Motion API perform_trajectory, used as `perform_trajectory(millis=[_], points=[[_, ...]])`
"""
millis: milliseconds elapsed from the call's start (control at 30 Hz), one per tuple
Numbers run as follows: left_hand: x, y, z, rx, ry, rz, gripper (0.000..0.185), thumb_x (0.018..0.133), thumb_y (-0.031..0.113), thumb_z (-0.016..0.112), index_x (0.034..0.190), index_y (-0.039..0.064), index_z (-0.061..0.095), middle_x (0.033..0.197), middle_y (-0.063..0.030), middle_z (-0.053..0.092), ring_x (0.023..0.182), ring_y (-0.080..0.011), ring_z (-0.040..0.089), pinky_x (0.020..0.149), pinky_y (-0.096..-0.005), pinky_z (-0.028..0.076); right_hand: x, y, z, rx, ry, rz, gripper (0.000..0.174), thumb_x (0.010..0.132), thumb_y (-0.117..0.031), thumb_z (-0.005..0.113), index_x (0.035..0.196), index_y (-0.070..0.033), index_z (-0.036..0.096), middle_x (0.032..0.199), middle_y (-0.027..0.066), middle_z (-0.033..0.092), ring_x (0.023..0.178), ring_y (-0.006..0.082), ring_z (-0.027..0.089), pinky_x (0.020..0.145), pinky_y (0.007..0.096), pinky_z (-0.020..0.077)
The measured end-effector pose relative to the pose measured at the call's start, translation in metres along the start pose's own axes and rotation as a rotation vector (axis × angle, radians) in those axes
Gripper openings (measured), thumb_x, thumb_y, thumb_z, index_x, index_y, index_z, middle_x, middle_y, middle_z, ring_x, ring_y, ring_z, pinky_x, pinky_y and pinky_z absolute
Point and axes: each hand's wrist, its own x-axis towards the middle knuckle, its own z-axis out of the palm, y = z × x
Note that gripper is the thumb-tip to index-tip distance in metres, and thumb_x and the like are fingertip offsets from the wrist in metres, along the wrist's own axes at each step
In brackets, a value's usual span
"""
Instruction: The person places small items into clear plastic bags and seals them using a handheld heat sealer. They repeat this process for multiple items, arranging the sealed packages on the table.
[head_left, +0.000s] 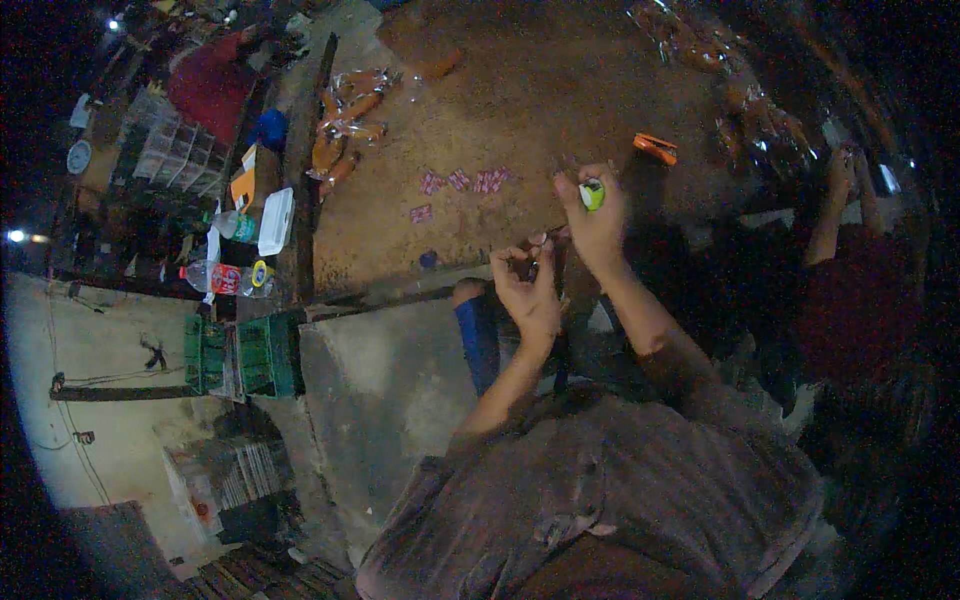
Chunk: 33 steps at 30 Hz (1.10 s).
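Note:
My left hand (527, 289) is at the near edge of the wooden table (525, 97), fingers curled and thumb near the fingertips; whether it pinches something small I cannot tell. Just beyond it to the right, my right hand (604, 217) is closed around a small green-and-white object (592, 194), partly hidden by the fingers. Small pink-and-white printed slips (491, 180) lie in a row left of my right hand, with a single slip (421, 214) nearer me. Past my right hand rests an orange stapler (655, 148), or a similar tool.
Clear-wrapped orange-brown items (352, 116) lie at the table's left, more (765, 124) at the right. A small blue object (428, 259) is near the front edge. Bottles (225, 278) and a white foam box (277, 221) stand left. Co-workers' red clothing (210, 86) and forearms (829, 206) show at both sides.

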Motion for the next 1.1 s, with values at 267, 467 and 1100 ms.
perform_trajectory(millis=[267,467,1100], points=[[0.008,-0.044,-0.025,-0.153,0.088,-0.307,0.038,0.092,0.007,0.067,0.118,0.007,0.039,0.092,-0.0042,0.057,0.089,-0.0111,0.056,0.075,-0.0248,0.045,0.041,0.161,-0.036,-0.843,-0.405,-0.374,0.041,0.087,-0.039,0.067,0.104,-0.002,0.06,0.107,0.0162,0.059,0.103,0.036,0.054,0.088,0.047,0.0426],[0.019,-0.071,-0.033,-0.472,0.2,-0.558,0.049,0.091,0.016,0.07,0.127,0.013,0.038,0.104,-0.0081,0.058,0.1,-0.0165,0.058,0.082,-0.0311,0.05,0.021,0.078,-0.024,-0.201,-0.546,-0.003,0.041,0.09,-0.033,0.067,0.119,-0.005,0.056,0.122,0.014,0.055,0.111,0.0309,0.054,0.096,0.0427,0.0439],[0.042,-0.072,-0.096,-0.623,0.039,-0.664,0.021,0.097,0.03,0.057,0.1,0.01,0.054,0.084,-0.0019,0.055,0.087,-0.0155,0.055,0.087,-0.0361,0.046,0.09,0.074,-0.072,0.433,0.423,0.52,0.042,0.095,-0.034,0.062,0.127,-0.011,0.049,0.119,0.0066,0.056,0.103,0.0203,0.057,0.085,0.0386,0.0512]])
